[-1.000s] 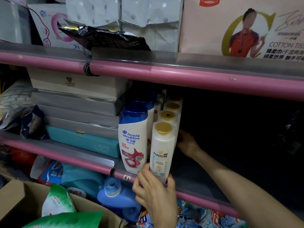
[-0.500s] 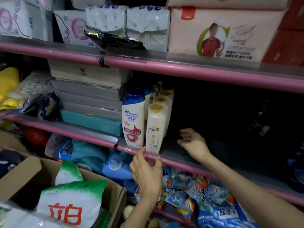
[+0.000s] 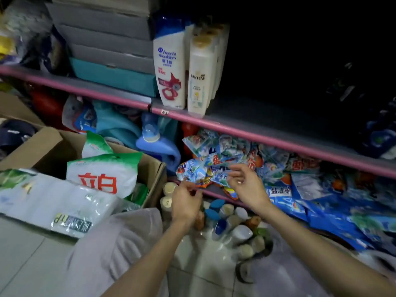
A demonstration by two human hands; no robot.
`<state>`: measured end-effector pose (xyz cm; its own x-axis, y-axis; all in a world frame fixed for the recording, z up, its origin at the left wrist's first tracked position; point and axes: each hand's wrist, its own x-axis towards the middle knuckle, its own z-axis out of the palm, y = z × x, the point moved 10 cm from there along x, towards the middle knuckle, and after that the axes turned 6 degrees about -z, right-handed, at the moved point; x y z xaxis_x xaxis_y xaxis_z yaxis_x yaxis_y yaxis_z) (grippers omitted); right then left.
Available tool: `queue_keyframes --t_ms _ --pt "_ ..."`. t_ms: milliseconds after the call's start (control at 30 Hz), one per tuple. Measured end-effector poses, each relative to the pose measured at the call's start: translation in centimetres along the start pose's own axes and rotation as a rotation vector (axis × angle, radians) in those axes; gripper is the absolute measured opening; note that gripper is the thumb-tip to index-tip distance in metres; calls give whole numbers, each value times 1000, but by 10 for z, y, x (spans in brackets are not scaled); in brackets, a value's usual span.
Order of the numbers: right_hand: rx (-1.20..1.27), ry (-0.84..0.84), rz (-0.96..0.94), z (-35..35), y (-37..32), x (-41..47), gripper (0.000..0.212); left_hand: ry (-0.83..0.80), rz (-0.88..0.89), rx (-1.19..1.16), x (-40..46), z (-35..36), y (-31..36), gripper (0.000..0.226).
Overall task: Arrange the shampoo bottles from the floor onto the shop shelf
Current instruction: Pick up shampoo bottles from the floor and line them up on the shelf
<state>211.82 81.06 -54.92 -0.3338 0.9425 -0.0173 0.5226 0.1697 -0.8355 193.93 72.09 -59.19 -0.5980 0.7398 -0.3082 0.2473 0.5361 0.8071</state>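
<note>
Fetching step: left hand and right hand, fingers loosely curled and empty, hover over shampoo bottles clustered on the floor; next, grasp one and lift it beside the shelved Pantene bottle.

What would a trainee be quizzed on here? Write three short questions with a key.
1. True or false: the left hand holds a bottle.
2. Which bottle stands at the shelf front, right of the Head & Shoulders bottle: A Pantene, B detergent?
3. Where are the unshelved bottles?

Key: 1 false; 2 A, the Pantene bottle; 3 clustered on the floor, below both hands, the right hand also empty.
</note>
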Motion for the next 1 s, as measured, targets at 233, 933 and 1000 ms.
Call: queue_keyframes --t_ms 233,933,1000 --pt "-276 -195 317 32 132 -34 41 -183 -165 293 10 33 -88 24" --pt "-658 -498 280 113 221 -3 72 -295 -229 489 67 90 -124 42" --pt "-705 -482 274 115 225 2 74 -346 -218 486 63 101 -127 42"
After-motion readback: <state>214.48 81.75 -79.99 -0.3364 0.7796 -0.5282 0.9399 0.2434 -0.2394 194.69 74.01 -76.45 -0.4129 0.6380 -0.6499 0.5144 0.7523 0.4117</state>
